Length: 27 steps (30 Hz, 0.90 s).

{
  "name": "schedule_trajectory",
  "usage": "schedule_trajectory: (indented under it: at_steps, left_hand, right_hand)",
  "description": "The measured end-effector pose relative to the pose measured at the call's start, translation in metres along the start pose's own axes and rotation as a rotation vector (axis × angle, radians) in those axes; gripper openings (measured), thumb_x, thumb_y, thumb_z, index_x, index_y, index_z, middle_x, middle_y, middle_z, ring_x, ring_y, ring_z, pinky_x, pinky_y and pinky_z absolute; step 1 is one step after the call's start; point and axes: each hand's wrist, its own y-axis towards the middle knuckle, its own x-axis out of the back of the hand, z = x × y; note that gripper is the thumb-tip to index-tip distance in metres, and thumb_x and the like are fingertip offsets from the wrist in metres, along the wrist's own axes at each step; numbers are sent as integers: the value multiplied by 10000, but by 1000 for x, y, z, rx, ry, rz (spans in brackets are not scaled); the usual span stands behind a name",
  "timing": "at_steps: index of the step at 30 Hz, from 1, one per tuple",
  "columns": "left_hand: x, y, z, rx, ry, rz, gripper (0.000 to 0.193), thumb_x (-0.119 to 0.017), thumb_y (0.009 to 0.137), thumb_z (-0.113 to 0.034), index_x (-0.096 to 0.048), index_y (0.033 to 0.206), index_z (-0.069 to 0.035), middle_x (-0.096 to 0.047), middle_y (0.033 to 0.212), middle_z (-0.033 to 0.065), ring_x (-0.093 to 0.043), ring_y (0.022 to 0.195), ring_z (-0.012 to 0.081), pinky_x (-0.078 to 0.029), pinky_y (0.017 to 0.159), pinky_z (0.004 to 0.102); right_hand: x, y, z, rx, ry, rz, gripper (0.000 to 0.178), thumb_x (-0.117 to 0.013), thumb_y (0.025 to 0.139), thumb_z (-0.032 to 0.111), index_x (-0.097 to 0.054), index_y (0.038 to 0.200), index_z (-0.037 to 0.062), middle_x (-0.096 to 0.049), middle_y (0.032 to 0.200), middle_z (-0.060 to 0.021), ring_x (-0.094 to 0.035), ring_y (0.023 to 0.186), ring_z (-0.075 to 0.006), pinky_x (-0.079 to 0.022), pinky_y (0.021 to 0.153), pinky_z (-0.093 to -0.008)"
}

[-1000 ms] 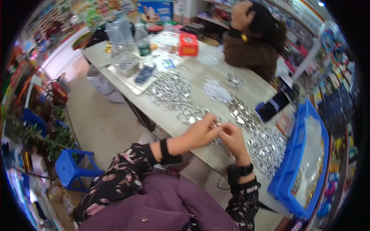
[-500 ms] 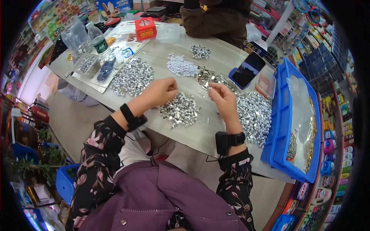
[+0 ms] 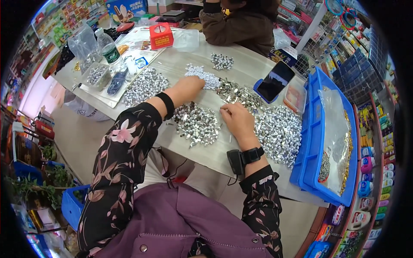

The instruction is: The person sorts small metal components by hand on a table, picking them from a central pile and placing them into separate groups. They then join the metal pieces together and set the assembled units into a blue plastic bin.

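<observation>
- Evidently, in the head view, the left hand [image 3: 189, 87] is at the edge of the small white pieces [image 3: 202, 76], fingers curled downward; whether it grips any, I cannot tell.
- The right hand [image 3: 238, 120] is half-curled, thumb and forefinger close together, between the middle silver pile [image 3: 198, 127] and the flat metallic pieces [image 3: 241, 93]; anything pinched there is too small to make out.
- All these heaps lie loose and close together on the worktop [image 3: 178, 60], so a careless sweep could mix them.
- The left wristband [image 3: 165, 104] sits between the middle heap and the left silver pile [image 3: 146, 86]; dragging it could scatter pieces.
- A lone sliver [image 3: 230, 139] lies beside the right wrist, which could brush it off the near edge.
</observation>
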Motion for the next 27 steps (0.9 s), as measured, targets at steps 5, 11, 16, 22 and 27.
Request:
schedule_trajectory:
  at_steps: [5,11,16,22,27]
  left_hand:
    - [-5,2,-2,19,66,42,113,-529,716,-99,-587,744,-7,-588,760,198,-573,726,363,-460,644,433]
    - [-5,2,-14,19,28,34,89,-551,651,-66,-599,683,1,-593,694,204,-586,692,369,-463,623,434]
    - [6,-11,-12,72,-103,-112,117,-543,684,-34,-586,780,17,-596,708,209,-580,664,380,-469,608,423]
    - [48,-32,-39,189,-607,-107,118,-564,712,-95,-583,769,7,-603,693,131,-607,657,241,-477,570,341]
    - [62,-77,-69,342,-1226,70,158,-607,779,-157,-556,848,-24,-553,654,14,-555,641,70,-442,531,220]
  right_hand:
    - [-10,-1,-6,62,-28,-19,156,-628,744,225,-655,845,110,-573,687,-62,-576,659,-256,-455,592,-351]
    - [3,-10,3,81,-13,-9,138,-616,754,201,-656,797,77,-608,764,-125,-582,678,-277,-457,606,-350]
    - [5,-4,3,74,138,-6,88,-625,763,145,-646,792,64,-619,742,-75,-592,655,-209,-458,587,-303]
    - [10,-10,14,-218,783,93,51,-590,792,49,-613,806,6,-586,764,5,-533,673,-91,-423,616,-223]
    - [12,-17,31,-33,996,284,109,-610,754,-24,-604,858,6,-588,777,-11,-526,684,-81,-427,627,-217]
